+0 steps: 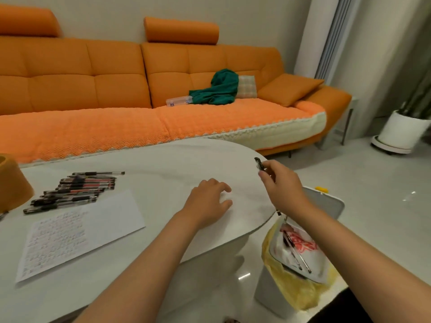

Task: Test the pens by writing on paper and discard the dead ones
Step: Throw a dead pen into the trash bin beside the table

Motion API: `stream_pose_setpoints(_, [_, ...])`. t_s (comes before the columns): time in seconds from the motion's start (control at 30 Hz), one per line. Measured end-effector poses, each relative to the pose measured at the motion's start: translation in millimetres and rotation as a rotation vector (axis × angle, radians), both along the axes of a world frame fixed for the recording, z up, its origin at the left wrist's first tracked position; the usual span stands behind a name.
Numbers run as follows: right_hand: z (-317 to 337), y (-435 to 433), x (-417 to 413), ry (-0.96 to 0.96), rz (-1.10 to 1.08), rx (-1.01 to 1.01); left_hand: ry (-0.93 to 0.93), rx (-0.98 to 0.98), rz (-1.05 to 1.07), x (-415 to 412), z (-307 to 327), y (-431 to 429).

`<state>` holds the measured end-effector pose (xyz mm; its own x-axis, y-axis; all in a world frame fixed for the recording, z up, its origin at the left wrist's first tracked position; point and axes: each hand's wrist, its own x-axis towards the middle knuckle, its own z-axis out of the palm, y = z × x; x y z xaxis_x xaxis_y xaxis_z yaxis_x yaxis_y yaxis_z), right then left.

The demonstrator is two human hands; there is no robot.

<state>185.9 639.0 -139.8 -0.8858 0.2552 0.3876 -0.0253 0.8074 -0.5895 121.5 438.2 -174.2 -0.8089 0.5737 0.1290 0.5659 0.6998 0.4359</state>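
Observation:
My right hand (pixel 283 187) grips a black pen (pixel 259 163) at the table's right end, above the open bin (pixel 300 259). The pen's cap sticks up past my fingers and its tip shows below my wrist. The bin has a yellow liner and holds a couple of pens (pixel 295 251) on white wrappers. My left hand (pixel 207 201) rests on the white table (pixel 163 183) with loosely curled fingers and holds nothing. A sheet of paper (pixel 79 231) covered with scribbles lies at the left. Behind it lies a row of several black and red pens (pixel 74 190).
An orange felt object (pixel 11 183) stands at the table's left edge. Beyond the table is an orange sofa (pixel 140 89) with a green garment (pixel 219 88) and a clear case (pixel 178 100). A white plant pot (pixel 403 131) stands on the floor at the right.

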Motion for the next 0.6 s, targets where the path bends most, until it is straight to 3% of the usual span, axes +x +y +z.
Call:
stream_pose_setpoints(0.2, [-54.3, 72.7, 23.6, -0.168, -0.238, -0.074, 0.089, -0.067, 0.007, 6.6, -19.1, 53.6])
stream_pose_setpoints(0.47, [-140.7, 108.9, 29.2, -0.594, -0.378, -0.067, 0.135, -0.017, 0.011, 5.8, -31.9, 54.0])
stream_pose_setpoints(0.6, [-131.1, 101.4, 26.7, -0.552, -0.392, -0.054, 0.131, -0.010, 0.011, 5.8, -32.4, 52.4])
